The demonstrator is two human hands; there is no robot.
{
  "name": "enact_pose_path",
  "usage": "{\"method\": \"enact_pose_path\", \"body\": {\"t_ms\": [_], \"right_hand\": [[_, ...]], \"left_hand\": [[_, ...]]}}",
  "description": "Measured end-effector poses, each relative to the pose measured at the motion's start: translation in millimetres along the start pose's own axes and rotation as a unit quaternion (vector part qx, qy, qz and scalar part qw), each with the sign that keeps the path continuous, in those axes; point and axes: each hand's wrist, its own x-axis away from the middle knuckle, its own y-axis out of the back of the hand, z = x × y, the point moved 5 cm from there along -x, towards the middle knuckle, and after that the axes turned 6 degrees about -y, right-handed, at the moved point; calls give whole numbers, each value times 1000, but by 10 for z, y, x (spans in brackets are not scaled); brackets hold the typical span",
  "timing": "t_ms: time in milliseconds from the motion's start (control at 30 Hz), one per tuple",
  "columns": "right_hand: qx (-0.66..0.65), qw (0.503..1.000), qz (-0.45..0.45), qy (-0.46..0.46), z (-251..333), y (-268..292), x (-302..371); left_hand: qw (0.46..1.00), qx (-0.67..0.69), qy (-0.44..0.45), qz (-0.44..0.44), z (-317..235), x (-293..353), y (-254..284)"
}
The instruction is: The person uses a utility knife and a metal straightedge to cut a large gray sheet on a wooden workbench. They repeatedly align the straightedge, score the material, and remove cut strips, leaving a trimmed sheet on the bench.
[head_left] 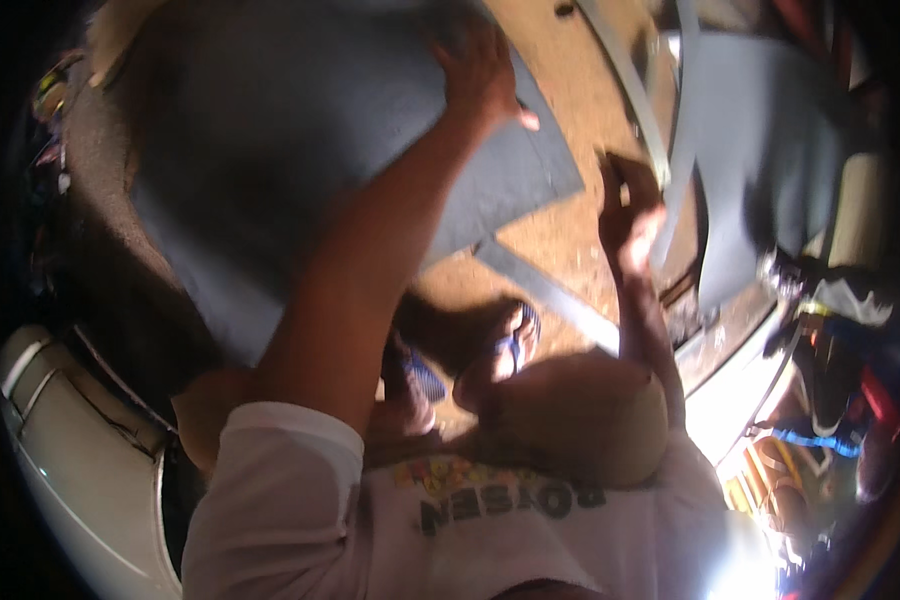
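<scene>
My left hand (478,80) lies on a large dark grey sheet (310,110), its fingers spread over the far right part. The sheet looks flat and flexible, with a corner reaching toward the middle. Right of that corner, my right hand (632,210) is raised with its fingers curled together. A small dark tip shows at its fingertips, but what it holds, if anything, is too unclear to name. Close beside this hand runs a long narrow grey strip (625,80). Another grey strip (550,290) lies on the tan board (560,230) between the sheet's corner and my knee.
My sandalled feet (510,345) are on the tan surface just below the sheet. Another dark grey sheet (760,130) stands curved at the right. A pale rounded panel (90,460) is at the lower left. Cluttered tools and a blue cord (815,442) fill the lower right.
</scene>
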Motion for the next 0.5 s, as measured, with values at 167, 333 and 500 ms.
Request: {"method": "enact_pose_path", "body": {"t_ms": [167,333,500], "right_hand": [[-8,999,35,9,192,195,-241],[-24,986,97,132,615,159,-779],[-27,973,108,204,1076,-303,-1459]], "left_hand": [[998,50,-8,23,74,-262,235],[998,18,47,-22,508,-556,449],[998,15,60,-2,823,-701,521]]}}
